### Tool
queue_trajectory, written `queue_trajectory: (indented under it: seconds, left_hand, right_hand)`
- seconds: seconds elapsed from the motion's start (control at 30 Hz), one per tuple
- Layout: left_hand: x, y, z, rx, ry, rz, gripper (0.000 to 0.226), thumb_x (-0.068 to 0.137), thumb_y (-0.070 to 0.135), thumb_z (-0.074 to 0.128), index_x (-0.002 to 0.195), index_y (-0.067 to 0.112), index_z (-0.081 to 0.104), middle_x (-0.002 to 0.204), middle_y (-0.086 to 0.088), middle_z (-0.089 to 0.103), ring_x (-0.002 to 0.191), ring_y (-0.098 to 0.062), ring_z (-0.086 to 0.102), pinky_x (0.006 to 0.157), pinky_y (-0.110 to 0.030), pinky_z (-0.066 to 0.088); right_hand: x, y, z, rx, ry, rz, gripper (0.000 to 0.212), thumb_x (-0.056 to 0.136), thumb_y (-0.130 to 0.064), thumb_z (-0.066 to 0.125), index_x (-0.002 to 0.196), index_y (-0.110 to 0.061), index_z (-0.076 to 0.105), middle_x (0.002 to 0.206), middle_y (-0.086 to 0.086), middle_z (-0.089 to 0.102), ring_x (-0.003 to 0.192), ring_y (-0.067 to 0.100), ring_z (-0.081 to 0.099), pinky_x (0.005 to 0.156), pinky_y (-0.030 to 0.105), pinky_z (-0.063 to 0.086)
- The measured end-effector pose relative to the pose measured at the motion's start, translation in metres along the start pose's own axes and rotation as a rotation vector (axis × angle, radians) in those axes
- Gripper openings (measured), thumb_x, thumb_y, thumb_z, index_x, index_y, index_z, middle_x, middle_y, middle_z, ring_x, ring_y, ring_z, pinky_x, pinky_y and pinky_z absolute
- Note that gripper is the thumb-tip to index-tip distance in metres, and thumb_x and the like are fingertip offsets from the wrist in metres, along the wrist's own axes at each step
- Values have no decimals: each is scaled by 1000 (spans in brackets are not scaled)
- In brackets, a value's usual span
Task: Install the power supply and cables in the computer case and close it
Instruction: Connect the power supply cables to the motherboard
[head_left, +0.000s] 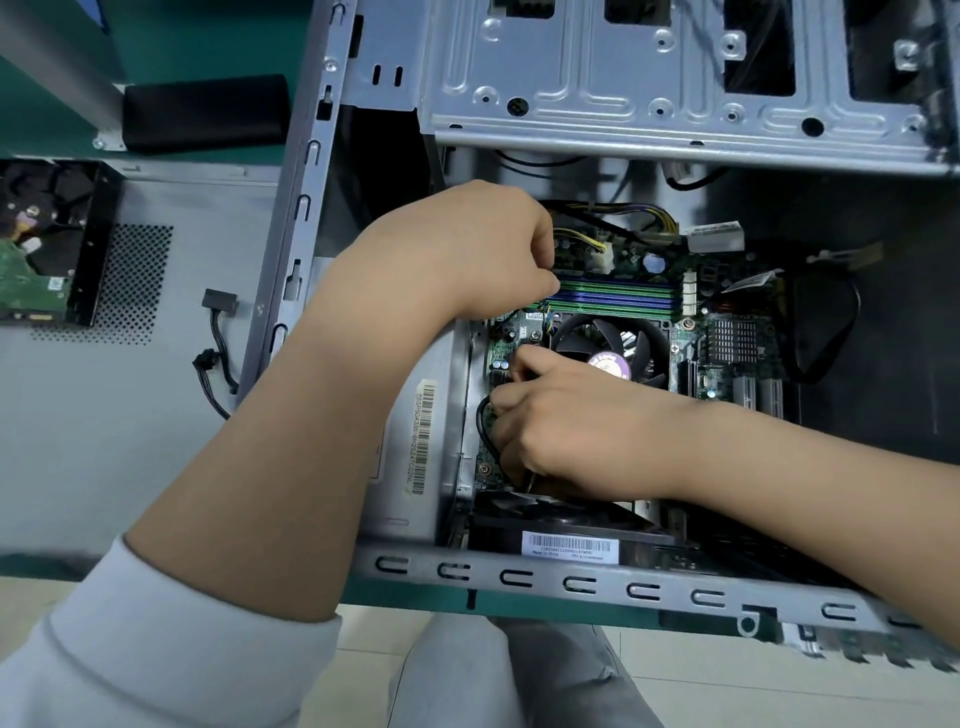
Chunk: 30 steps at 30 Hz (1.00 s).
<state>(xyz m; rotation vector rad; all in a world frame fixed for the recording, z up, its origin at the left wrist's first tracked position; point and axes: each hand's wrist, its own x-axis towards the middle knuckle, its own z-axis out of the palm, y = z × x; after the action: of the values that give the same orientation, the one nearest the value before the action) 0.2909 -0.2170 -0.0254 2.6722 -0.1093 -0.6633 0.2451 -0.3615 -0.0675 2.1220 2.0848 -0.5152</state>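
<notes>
Both hands are down inside the open computer case (306, 218), which lies on its side on the green tabletop (62, 98). The right hand (566, 431) pinches a thin black cable (485, 431) that loops just left of its knuckles, over the motherboard (727, 343). That cable looks light and floppy; better held at the plug than the wire, I'd say. The left hand (467, 249) is curled, fingertips by a yellow-wired connector (597, 249); whether it grips it, I cannot tell. Beneath the right wrist sits the CPU fan (608, 338). Far left of the left forearm, outside the case, a hard drive (36, 260) rests on the removed side panel (156, 415).
</notes>
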Motion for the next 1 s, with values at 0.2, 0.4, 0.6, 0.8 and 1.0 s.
queue_trajectory:
  seconds: [0.2, 0.4, 0.6, 0.8, 1.0]
  left_hand:
    - [0, -1, 0, -1, 0, 0, 12, 86, 38, 62, 96, 32, 65, 73, 18, 50, 67, 1, 46, 68, -23, 34]
    - [1, 1, 0, 8, -7, 1, 14, 87, 39, 62, 98, 32, 65, 73, 18, 50, 67, -1, 47, 68, -24, 35]
    - [0, 0, -1, -10, -6, 2, 13, 87, 39, 61, 98, 32, 65, 73, 18, 51, 66, 2, 46, 60, -22, 34]
    - [0, -1, 0, -26, -2, 3, 11, 87, 37, 61, 96, 32, 65, 73, 18, 52, 67, 3, 47, 67, -24, 36]
    - [-2, 0, 0, -24, 21, -7, 11, 87, 37, 60, 96, 33, 65, 74, 17, 51, 75, -9, 51, 69, -24, 38]
  right_hand:
    - [1, 0, 2, -17, 10, 3, 16, 85, -22, 51, 72, -27, 42, 83, -7, 56, 94, 16, 44, 86, 34, 24]
    - [1, -2, 2, -15, 2, 20, 14, 86, -23, 49, 74, -26, 43, 84, -7, 56, 95, 16, 44, 87, 33, 23]
    - [-2, 1, -5, 69, -27, -4, 14, 77, -23, 56, 67, -25, 46, 78, -8, 56, 90, 12, 39, 83, 31, 19]
    - [-4, 3, 0, -12, 3, -49, 18, 80, -13, 49, 80, -26, 62, 82, -10, 50, 100, 15, 43, 110, 47, 10]
    - [-3, 3, 0, 30, 86, -59, 14, 85, -12, 51, 76, -22, 55, 77, -10, 55, 96, 18, 45, 98, 41, 31]
